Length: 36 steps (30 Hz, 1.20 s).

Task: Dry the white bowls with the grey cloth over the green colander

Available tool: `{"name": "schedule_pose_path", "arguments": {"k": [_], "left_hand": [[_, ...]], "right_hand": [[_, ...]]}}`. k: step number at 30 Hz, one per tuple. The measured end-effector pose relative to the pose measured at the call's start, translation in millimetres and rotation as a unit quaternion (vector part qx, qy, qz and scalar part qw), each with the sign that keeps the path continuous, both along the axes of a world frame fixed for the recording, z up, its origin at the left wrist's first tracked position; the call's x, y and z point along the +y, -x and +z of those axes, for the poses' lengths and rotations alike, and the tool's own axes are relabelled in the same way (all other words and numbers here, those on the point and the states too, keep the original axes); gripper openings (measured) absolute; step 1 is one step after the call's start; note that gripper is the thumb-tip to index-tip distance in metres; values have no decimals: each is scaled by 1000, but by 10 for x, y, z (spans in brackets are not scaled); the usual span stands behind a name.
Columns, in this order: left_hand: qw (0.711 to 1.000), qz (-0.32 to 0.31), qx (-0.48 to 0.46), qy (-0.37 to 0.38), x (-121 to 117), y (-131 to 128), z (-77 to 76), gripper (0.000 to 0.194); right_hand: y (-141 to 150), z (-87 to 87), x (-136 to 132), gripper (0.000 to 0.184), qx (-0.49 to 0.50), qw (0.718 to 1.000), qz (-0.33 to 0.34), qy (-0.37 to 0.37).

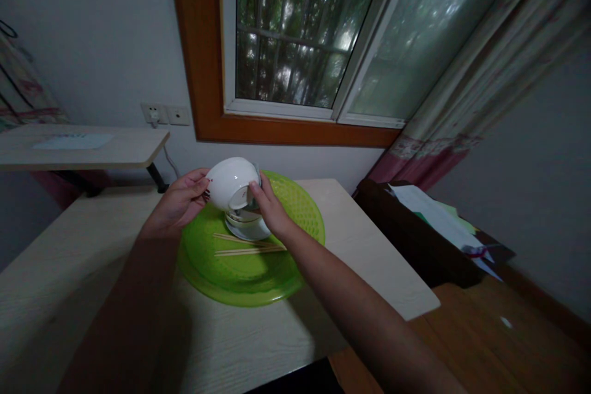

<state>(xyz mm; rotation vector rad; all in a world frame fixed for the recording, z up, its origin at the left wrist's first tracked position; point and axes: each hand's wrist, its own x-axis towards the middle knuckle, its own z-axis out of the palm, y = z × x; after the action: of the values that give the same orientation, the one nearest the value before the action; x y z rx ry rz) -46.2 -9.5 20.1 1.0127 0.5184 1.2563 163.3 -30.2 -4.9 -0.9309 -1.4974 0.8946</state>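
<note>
A white bowl (228, 183) is tilted on its side above the green tray, its round foot turned toward me. My left hand (188, 194) grips the bowl at its left edge, fingers partly behind it. On the other side, my right hand (269, 202) has its thumb by the foot and holds what looks like a thin grey cloth (255, 170) against the bowl. Most of that cloth is hidden. Below the bowl, more white dishes (249, 231) are stacked on the green round tray (258, 298). Several wooden chopsticks (240, 252) lie on the tray in front of them.
The tray sits on a pale wooden table (369, 258). A small raised shelf (124, 141) with a paper stands at the left, near wall sockets (165, 114). Behind is a window (314, 31) with a curtain (462, 92). Papers (434, 215) lie on dark furniture at the right.
</note>
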Motion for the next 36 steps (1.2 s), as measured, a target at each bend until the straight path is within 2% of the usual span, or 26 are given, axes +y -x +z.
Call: {"name": "schedule_pose_path", "arguments": {"k": [2, 8, 13, 19, 22, 25, 30, 36], "left_hand": [[1000, 6, -6, -2, -7, -1, 8, 30], [1000, 3, -11, 1, -33, -4, 33, 30], [1000, -12, -11, -3, -54, -47, 64, 44], [998, -59, 30, -23, -90, -76, 92, 61], [995, -67, 67, -36, -98, -93, 89, 71], [990, -43, 118, -65, -78, -112, 63, 79], [967, -15, 229, -106, -9, -100, -8, 79], [933, 30, 322, -159, 41, -81, -56, 71]], "right_hand": [[8, -5, -10, 63, 11, 1000, 17, 16], [25, -53, 40, 69, 18, 1000, 25, -6], [17, -24, 63, 71, 39, 999, -3, -9], [-6, 25, 53, 73, 8, 998, -47, -40], [-26, 35, 51, 70, -30, 994, -66, -77], [-54, 56, 42, 66, -80, 986, -86, -116], [-72, 71, 31, 63, -157, 964, -99, -188], [-60, 38, 35, 67, -220, 944, -108, -223]]}}
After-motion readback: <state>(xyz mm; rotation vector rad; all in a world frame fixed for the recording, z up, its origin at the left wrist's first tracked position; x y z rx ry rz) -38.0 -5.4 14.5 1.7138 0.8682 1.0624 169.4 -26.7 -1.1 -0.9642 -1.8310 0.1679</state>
